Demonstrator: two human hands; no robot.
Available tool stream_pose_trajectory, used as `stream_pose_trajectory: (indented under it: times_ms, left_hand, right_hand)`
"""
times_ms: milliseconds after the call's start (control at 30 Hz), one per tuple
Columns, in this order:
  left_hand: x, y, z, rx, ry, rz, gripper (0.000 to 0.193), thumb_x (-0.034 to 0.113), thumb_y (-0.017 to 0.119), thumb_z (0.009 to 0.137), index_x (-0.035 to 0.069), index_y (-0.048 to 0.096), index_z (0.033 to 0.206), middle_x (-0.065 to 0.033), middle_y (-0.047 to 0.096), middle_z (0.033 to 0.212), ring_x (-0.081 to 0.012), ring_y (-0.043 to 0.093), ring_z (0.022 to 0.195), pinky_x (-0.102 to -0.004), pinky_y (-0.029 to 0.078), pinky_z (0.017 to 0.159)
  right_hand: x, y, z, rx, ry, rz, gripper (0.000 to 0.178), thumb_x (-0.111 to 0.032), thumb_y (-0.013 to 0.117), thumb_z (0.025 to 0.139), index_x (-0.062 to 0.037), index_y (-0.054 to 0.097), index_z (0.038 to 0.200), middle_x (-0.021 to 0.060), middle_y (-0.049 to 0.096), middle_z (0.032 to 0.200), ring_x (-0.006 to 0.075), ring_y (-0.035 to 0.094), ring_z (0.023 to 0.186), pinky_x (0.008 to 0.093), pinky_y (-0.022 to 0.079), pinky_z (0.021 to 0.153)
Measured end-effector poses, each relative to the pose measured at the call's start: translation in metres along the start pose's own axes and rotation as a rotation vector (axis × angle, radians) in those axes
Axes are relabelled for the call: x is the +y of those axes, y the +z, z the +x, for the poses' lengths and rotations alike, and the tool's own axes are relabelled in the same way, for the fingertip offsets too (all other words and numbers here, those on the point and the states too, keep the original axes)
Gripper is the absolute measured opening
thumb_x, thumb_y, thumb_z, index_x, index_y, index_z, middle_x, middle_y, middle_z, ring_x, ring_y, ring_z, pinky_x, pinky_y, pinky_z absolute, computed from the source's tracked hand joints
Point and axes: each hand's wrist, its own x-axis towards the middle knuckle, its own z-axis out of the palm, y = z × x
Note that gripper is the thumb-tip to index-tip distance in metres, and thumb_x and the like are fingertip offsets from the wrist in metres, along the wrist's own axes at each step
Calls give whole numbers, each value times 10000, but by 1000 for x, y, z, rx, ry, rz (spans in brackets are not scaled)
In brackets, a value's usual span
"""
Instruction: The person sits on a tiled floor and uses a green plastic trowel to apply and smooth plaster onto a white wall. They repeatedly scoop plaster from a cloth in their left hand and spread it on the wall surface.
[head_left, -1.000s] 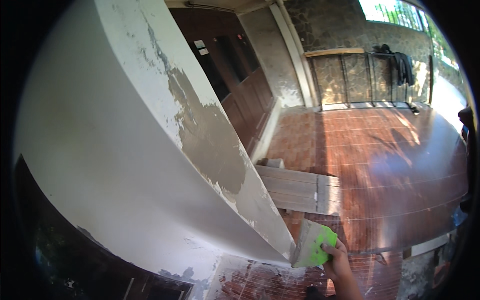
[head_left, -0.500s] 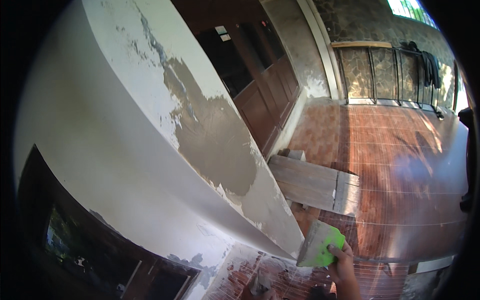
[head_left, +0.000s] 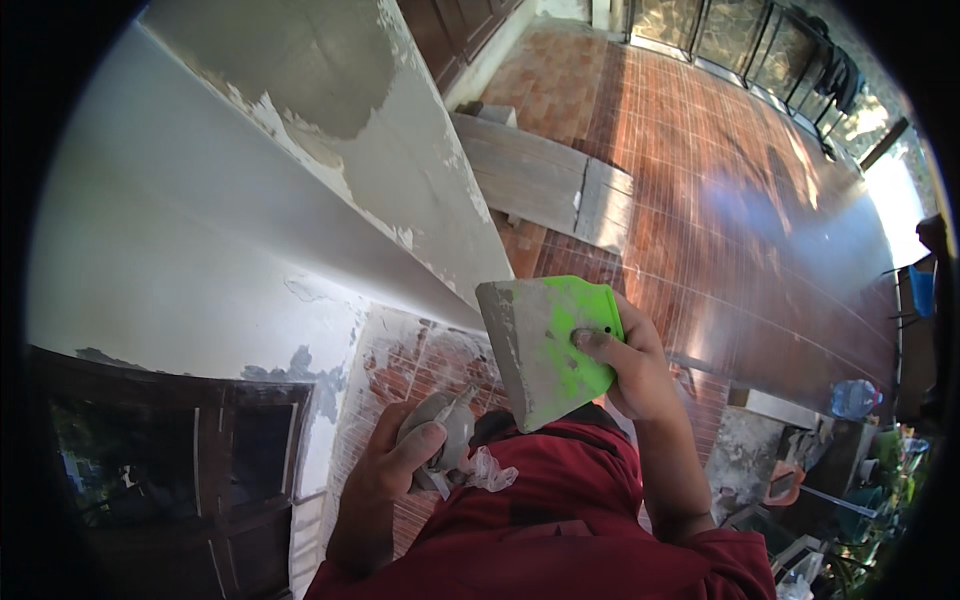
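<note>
My right hand (head_left: 640, 365) grips a flat green plastic putty spreader (head_left: 550, 345) by its edge, thumb on the face and fingers behind. Grey putty coats much of that face and its left edge. Lower left, my left hand (head_left: 385, 455) is closed round a clear plastic bag (head_left: 452, 428) of grey paste, its crumpled end (head_left: 490, 470) hanging out by the thumb. Both hands are in front of my body, apart from each other. Beyond the spreader rises a white wall pillar (head_left: 430, 170) with a grey patch (head_left: 310, 70) and flaking paint.
A wooden plank bench (head_left: 520, 170) stands beyond the pillar on the red tiled floor (head_left: 690, 240). Dark wood-framed windows (head_left: 215, 480) are at lower left. A clear water jug (head_left: 856, 398) and plants (head_left: 890, 470) sit at right. A black metal railing (head_left: 770, 50) runs along the back.
My view has tipped down. The spreader has come off the pillar's lower edge, nearer my body, and the left hand with the bag has risen into fuller view.
</note>
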Motion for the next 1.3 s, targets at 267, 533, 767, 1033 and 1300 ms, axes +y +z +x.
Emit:
stream_pose_trajectory:
  times_ms: [267,533,767,1033,1300]
  left_hand:
    - [10,9,2,-282,-104,89,257,235,604,950,-13,624,1014,-25,613,763,-72,548,657,-257,449,580]
    - [22,16,-4,-183,-155,206,265,243,640,944,-14,638,1006,-19,607,759,-78,544,672,-267,449,595]
    - [25,10,1,-237,-130,230,268,262,640,946,-4,646,979,-22,599,733,-83,546,654,-262,443,582]
    - [25,14,3,-219,-165,262,269,270,617,944,3,632,913,-26,604,696,-85,534,597,-260,428,540]
    - [27,17,0,-129,-159,294,279,259,644,937,-17,651,980,-48,633,732,-95,577,631,-265,461,560]
  right_hand:
    - [1,6,-5,-31,13,36,358,-46,601,887,31,557,1234,59,659,1024,121,623,884,275,497,803]
    - [-2,17,-6,-20,15,106,328,-36,608,900,29,554,1218,71,661,1045,125,630,911,272,511,807]
    - [-2,14,-5,-27,16,55,326,-45,611,898,29,555,1211,75,661,1050,129,629,924,274,504,815]
    - [1,9,-10,-41,-2,13,329,-59,614,902,32,555,1213,65,663,1034,122,625,915,266,497,811]
    - [-1,5,-19,-65,-11,-31,338,-66,620,914,18,549,1234,47,662,1026,107,620,914,262,498,811]
